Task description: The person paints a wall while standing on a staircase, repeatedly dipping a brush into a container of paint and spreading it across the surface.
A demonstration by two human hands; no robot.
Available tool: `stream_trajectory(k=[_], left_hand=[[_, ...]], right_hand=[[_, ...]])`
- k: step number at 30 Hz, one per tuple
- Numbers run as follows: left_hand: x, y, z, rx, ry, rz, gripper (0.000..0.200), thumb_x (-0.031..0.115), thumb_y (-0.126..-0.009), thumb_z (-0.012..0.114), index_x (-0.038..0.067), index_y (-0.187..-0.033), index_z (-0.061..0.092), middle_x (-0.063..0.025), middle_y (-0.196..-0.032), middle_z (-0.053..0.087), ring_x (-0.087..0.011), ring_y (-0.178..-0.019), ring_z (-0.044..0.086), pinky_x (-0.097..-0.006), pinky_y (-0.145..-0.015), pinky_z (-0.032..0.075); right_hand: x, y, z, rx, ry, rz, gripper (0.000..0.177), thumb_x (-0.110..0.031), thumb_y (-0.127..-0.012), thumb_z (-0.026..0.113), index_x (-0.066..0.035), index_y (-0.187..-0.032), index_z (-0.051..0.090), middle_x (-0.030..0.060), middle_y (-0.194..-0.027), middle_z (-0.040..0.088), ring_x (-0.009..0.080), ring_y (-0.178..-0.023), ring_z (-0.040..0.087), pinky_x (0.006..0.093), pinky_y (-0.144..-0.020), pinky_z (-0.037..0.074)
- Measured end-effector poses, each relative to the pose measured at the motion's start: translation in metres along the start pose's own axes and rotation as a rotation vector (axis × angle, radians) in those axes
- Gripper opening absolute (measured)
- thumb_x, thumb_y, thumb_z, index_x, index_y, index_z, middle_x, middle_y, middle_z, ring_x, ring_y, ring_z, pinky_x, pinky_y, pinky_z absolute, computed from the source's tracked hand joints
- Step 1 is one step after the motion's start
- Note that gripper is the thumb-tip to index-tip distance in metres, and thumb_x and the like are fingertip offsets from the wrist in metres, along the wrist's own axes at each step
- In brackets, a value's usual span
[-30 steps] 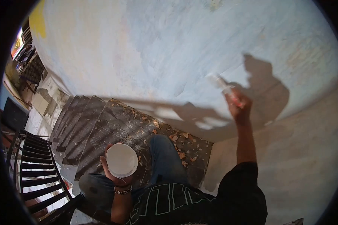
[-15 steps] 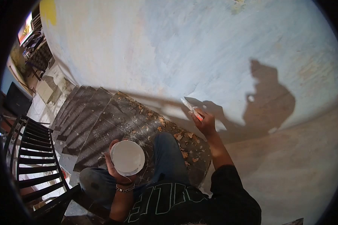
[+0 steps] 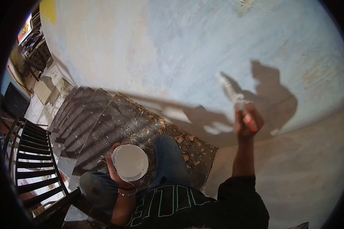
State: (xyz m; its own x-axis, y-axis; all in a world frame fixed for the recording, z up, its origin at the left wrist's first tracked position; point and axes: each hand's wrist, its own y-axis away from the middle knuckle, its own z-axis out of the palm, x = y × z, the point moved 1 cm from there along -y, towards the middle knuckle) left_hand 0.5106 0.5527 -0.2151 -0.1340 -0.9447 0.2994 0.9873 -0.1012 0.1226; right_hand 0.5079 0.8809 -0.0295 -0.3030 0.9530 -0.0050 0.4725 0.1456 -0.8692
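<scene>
My left hand (image 3: 114,170) grips a round white paint bucket (image 3: 130,162) from its left side, holding it above my bent leg. Pale paint shows inside it, and a thin wire handle hangs by the wrist. In my right hand (image 3: 248,121) is a paintbrush (image 3: 228,87) with a red-orange handle, blurred by motion. Its whitish bristles point up and left, close to the pale blue and cream wall (image 3: 141,45). Shadows of my arm and head fall across the wall around the brush.
Dark floor tiles (image 3: 99,131) spotted with paint lie below, with dry flakes (image 3: 179,139) scattered along the wall's base. A black slatted chair (image 3: 36,164) stands at the left. Further back is a cluttered table (image 3: 38,59).
My right hand has swept the paintbrush up and to the right along the wall. The left hand and paint bucket stay nearly in place.
</scene>
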Motion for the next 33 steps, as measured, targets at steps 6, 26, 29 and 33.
stream_trajectory(k=[6, 26, 29, 33], left_hand=[[0.002, 0.002, -0.009, 0.006, -0.046, 0.007, 0.055, 0.050, -0.102, 0.029, 0.005, -0.129, 0.047, -0.0201, -0.124, 0.058, -0.0316, -0.111, 0.059, -0.0449, -0.094, 0.051], [0.007, 0.008, -0.009, -0.100, -0.089, 0.054, 0.057, 0.047, -0.103, 0.028, 0.001, -0.132, 0.047, -0.0193, -0.125, 0.057, -0.0305, -0.117, 0.055, -0.0423, -0.101, 0.044], [0.006, 0.005, -0.009, -0.141, -0.090, 0.057, 0.057, 0.046, -0.103, 0.028, 0.001, -0.132, 0.048, -0.0195, -0.126, 0.057, -0.0299, -0.119, 0.054, -0.0412, -0.102, 0.043], [0.005, 0.003, -0.019, -0.072, -0.048, 0.011, 0.057, 0.049, -0.102, 0.032, 0.004, -0.132, 0.050, -0.0149, -0.128, 0.057, -0.0299, -0.119, 0.054, -0.0428, -0.099, 0.045]], right_hand=[[0.009, 0.085, 0.057, -0.261, -0.199, 0.479, 0.017, -0.018, -0.085, 0.073, -0.002, -0.092, 0.069, 0.0114, -0.066, 0.065, 0.0157, -0.055, 0.061, 0.0323, -0.053, 0.048], [0.060, -0.008, 0.045, -0.198, 0.016, 0.222, 0.015, -0.014, -0.078, 0.077, -0.005, -0.087, 0.069, 0.0135, -0.080, 0.065, 0.0309, -0.071, 0.063, 0.0387, -0.063, 0.050], [0.012, -0.073, -0.022, -0.128, 0.077, 0.173, 0.012, -0.007, -0.082, 0.074, -0.001, -0.090, 0.067, 0.0096, -0.071, 0.064, 0.0183, -0.054, 0.057, 0.0304, -0.053, 0.048], [0.013, -0.026, -0.038, -0.081, -0.080, 0.207, 0.015, -0.006, -0.080, 0.076, 0.002, -0.090, 0.067, 0.0102, -0.073, 0.066, 0.0139, -0.058, 0.059, 0.0286, -0.054, 0.048]])
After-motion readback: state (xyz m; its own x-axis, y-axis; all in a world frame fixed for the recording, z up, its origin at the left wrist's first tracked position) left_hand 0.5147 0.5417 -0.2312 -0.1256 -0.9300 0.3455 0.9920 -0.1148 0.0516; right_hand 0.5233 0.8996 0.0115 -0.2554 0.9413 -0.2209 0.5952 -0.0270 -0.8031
